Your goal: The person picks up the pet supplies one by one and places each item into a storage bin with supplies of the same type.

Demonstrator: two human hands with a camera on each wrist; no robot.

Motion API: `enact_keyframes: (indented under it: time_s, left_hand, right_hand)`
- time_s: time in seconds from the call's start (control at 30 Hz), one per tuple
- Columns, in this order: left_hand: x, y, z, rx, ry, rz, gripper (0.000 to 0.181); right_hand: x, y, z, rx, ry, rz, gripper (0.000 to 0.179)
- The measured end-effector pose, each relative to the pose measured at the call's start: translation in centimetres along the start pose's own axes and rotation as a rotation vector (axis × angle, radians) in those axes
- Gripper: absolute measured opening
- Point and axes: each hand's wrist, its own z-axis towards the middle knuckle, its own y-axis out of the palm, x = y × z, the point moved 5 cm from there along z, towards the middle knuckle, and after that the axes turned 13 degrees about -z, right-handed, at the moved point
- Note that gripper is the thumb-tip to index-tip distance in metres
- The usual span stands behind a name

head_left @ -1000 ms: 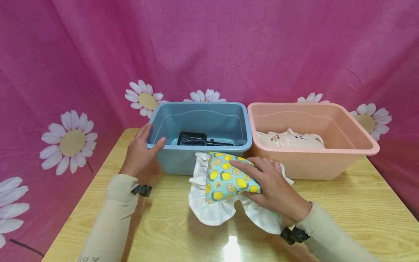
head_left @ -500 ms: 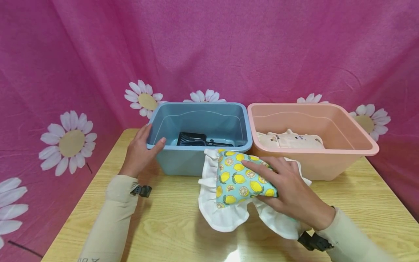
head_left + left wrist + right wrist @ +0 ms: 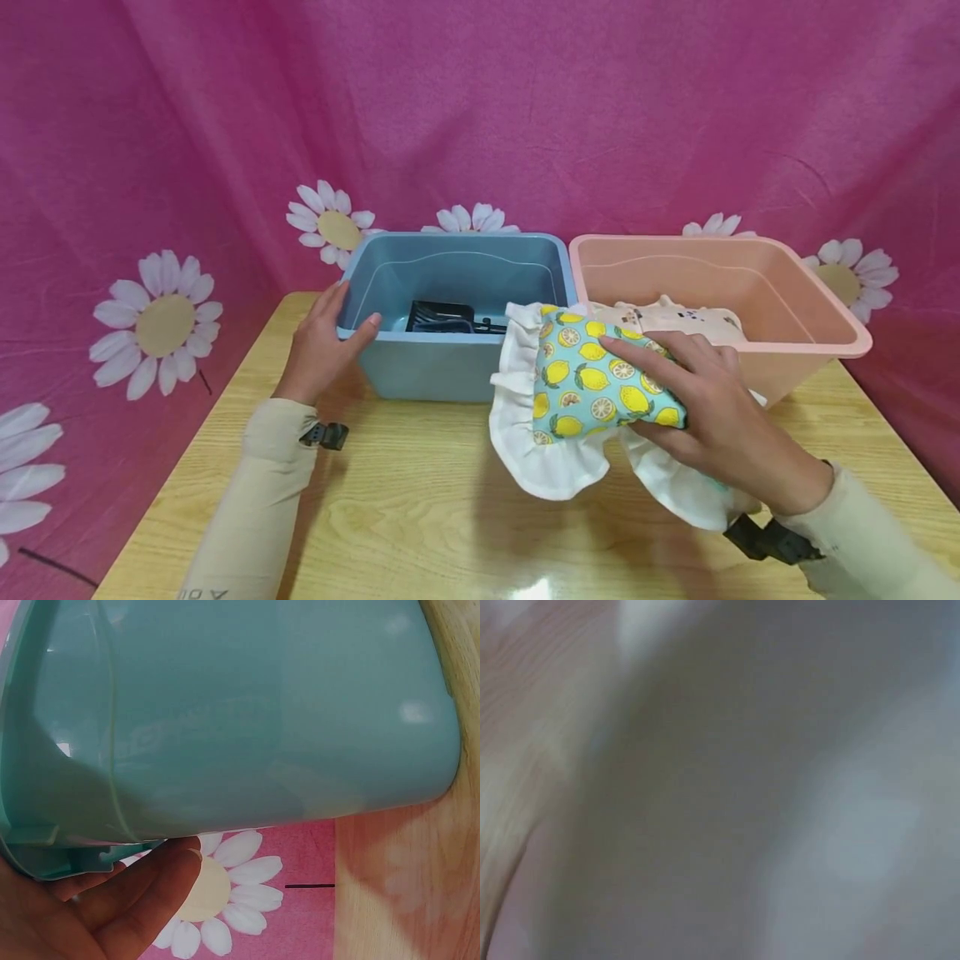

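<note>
My right hand [image 3: 712, 417] grips a ruffled lemon-print cloth [image 3: 592, 375], teal with yellow lemons and a wide white frill. It is raised before the two bins, overlapping the near rims of both in the head view. My thumb lies under the cloth, with fingers spread on top. My left hand [image 3: 322, 346] rests at the near left corner of the blue bin [image 3: 427, 367], thumb by the front rim and fingers along the left side. The left wrist view shows its fingers [image 3: 157, 885] under the bin's rim. Only blurred pale surfaces show in the right wrist view.
Right beside the blue bin stands a pink bin [image 3: 817, 343], with a cream printed cloth [image 3: 682, 322] inside. Black slotted plastic things [image 3: 442, 315] lie in the blue bin. Both bins stand on a wooden table [image 3: 405, 500] before a magenta floral curtain [image 3: 480, 108].
My right hand has carried the lemon-print cloth rightward, and in the last half second also upward. My left hand stays at the blue bin's corner.
</note>
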Motion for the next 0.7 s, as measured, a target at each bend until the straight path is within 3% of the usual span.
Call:
enact_keyframes:
  time_s: [0.3,0.47,0.7]
  left_hand:
    - [0.0,0.0,0.1,0.001,-0.005,-0.003,0.088]
    - [-0.1,0.1,0.1,-0.001,-0.019,-0.005,0.088]
    - [-0.1,0.1,0.2,-0.007,-0.043,-0.006,0.088]
  right_hand:
    - [1.7,-1.3,0.4,0.027,-0.014,-0.032,0.089]
    - [2.8,-1.8,0.8,0.068,-0.019,-0.045,0.074]
    - [4.1,-2.3,1.4,0.119,-0.052,-0.035,0.073]
